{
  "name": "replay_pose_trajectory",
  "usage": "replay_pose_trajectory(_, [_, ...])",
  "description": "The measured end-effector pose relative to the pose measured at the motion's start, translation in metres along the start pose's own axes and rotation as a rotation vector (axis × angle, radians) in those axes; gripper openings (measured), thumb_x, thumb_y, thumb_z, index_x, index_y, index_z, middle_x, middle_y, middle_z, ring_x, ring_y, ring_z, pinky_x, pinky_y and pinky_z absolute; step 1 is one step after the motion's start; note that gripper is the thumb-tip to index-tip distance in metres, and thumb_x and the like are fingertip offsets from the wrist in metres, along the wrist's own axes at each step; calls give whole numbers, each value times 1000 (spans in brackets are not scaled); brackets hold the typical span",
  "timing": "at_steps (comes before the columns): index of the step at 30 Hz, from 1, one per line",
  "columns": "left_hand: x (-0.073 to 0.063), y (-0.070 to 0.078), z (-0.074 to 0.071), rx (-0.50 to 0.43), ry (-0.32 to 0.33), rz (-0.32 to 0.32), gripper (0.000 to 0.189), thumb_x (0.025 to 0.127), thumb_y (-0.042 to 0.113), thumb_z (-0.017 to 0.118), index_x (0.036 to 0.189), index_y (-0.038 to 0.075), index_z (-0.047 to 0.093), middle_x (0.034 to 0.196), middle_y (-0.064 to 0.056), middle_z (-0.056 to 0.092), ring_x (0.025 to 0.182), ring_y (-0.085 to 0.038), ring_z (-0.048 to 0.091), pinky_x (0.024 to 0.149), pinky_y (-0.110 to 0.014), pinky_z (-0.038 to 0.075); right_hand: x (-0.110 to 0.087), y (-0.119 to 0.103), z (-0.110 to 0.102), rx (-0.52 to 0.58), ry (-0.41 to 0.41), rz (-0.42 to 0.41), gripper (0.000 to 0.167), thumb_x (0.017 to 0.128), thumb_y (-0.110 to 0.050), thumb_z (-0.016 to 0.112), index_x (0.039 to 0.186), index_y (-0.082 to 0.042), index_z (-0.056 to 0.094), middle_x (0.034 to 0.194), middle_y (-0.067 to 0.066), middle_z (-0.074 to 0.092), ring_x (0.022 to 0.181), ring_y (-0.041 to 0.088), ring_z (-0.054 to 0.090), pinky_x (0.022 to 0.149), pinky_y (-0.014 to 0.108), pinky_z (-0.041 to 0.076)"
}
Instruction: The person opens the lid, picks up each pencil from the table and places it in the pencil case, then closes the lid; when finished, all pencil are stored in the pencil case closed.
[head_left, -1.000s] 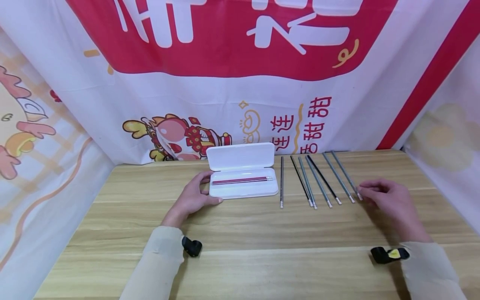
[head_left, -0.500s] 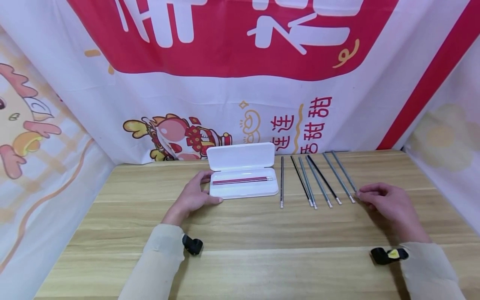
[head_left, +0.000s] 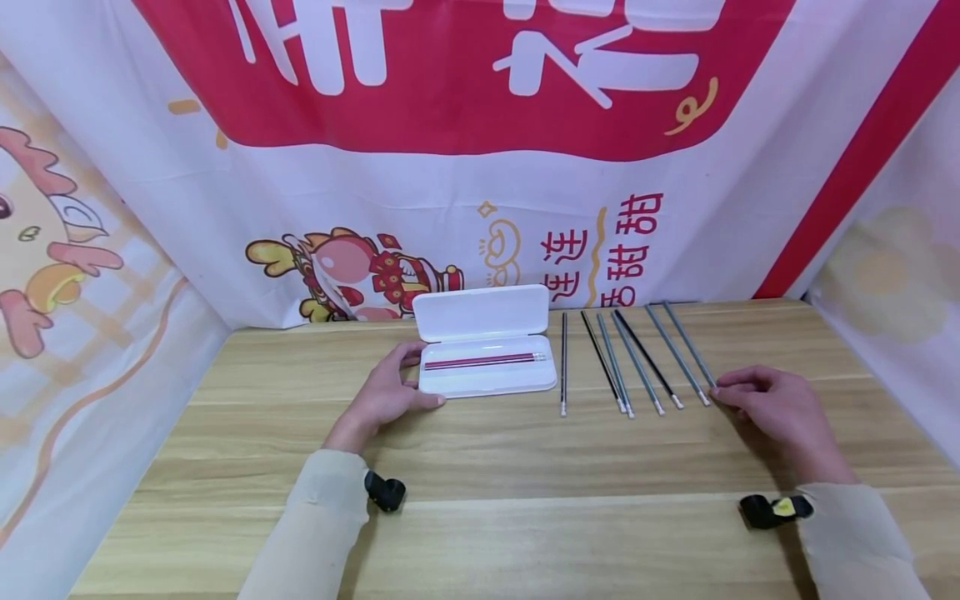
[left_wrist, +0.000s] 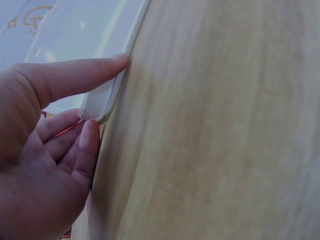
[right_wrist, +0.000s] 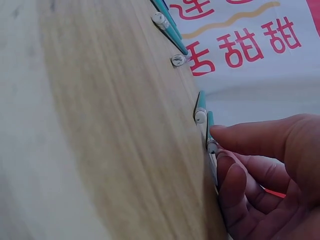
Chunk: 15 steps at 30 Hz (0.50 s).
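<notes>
A white pencil case (head_left: 491, 387) stands with its lid up at the back of the table, and red-and-dark striped pencils (head_left: 480, 362) lie in its tray. My left hand (head_left: 381, 392) holds the case's left end, thumb along the front edge and fingers around the side; the left wrist view shows the thumb on the rim. At the right end of a pencil row, my right hand (head_left: 776, 404) pinches the eraser end of a teal pencil (head_left: 686, 337) between thumb and fingers. The right wrist view shows that pencil (right_wrist: 210, 120) beside another teal pencil (right_wrist: 201, 102).
Between the case and my right hand lie several more pencils, among them a dark one (head_left: 564, 358) nearest the case and a black one (head_left: 648, 358), erasers toward me. A printed cloth (head_left: 420, 192) hangs behind the wooden table (head_left: 555, 517).
My right hand has shifted slightly left, bringing the eraser end of the rightmost teal pencil closer to its neighbour. The left hand and the case stay in place.
</notes>
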<state>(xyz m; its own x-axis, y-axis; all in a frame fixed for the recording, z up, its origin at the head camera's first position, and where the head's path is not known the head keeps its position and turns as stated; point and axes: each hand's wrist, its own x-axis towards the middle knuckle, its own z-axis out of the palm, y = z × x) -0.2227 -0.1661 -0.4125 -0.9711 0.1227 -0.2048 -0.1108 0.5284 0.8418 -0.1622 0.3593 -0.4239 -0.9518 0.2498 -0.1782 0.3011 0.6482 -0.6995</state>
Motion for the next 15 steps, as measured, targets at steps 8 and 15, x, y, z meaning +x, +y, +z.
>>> replay_pose_trajectory(8, [0, -3, -1, -10, -12, 3, 87, 88, 15, 90, 161, 20, 44, 167, -16, 44, 141, -40, 58, 122, -57, 46, 0, -1, 1, -55, -15, -3, 43, 103, -36, 72, 128, -1, 71, 113, 15, 73, 88, 22, 63, 65, 27, 52])
replay_pose_trajectory(15, [1, -3, -2, -28, -17, -5, 87, 88, 15, 90, 161, 22, 44, 168, -14, 43, 141, -39, 57, 123, -56, 46, 0, -2, 0, -52, -24, 12, 46, 104, -38, 71, 129, 0, 70, 116, 17, 71, 91, 25, 62, 66, 27, 52])
